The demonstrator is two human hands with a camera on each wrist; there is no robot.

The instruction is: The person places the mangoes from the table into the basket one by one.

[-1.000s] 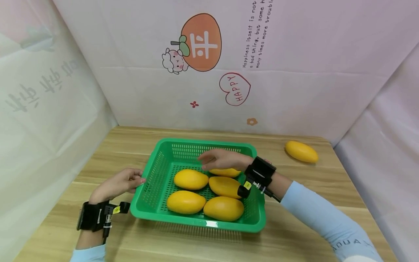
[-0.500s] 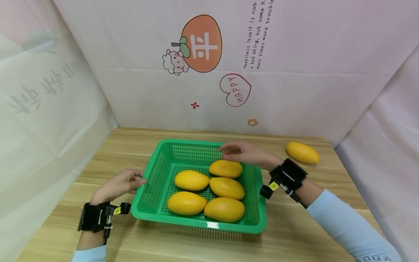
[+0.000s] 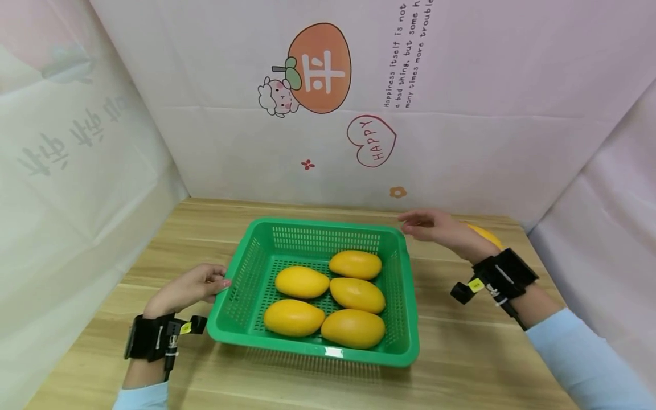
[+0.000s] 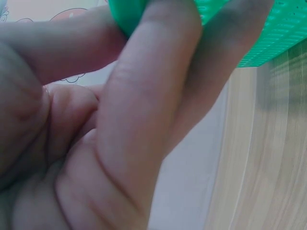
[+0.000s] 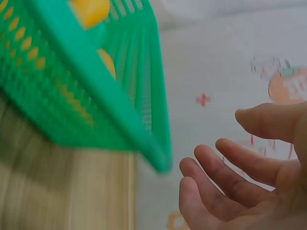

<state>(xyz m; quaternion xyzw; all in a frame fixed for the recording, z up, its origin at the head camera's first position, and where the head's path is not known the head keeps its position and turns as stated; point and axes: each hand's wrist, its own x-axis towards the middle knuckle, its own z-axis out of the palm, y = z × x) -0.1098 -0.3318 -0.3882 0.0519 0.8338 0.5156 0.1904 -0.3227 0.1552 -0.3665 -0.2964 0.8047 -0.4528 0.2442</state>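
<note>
In the head view, a green plastic basket (image 3: 314, 347) with several yellow mangoes (image 3: 294, 318) in it stands at the middle of the table. My left hand (image 3: 187, 289) pinches the basket's left rim; in the left wrist view its thumb and fingers (image 4: 144, 96) meet at that green rim. Just off the basket's far right corner hovers my right hand (image 3: 441, 230), holding nothing. Its fingers (image 5: 225, 182) are spread and slightly bent in the right wrist view, apart from the basket. Partly hidden behind this hand lies another mango (image 3: 484, 234) on the table.
The wooden table (image 3: 451, 353) has bare surface right and front of the basket. A white printed cloth (image 3: 230, 154) hangs behind the table, and cloth also hangs at the left and right sides.
My right hand has moved right, out from above the mangoes in the basket, past the far right corner toward the mango outside. My left hand stays on the rim.
</note>
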